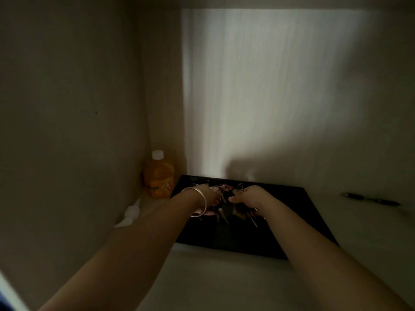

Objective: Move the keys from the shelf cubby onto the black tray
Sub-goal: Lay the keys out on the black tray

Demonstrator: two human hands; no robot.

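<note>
A black tray [298,212] lies flat on the floor of a dim shelf cubby. Over its middle sits a dark bunch of keys [226,209] with pinkish tags, partly covered by both hands. My left hand [207,196], with a silver bangle on the wrist, curls its fingers around the left side of the bunch. My right hand [249,196] closes over the right side, with several key blades sticking out below it. Whether the keys rest on the tray or hang just above it is hidden in the shadow.
An orange juice bottle [159,176] with a white cap stands in the back left corner beside the tray. A white crumpled item [130,215] lies along the left wall. A dark pen [370,199] lies on the shelf to the right of the tray.
</note>
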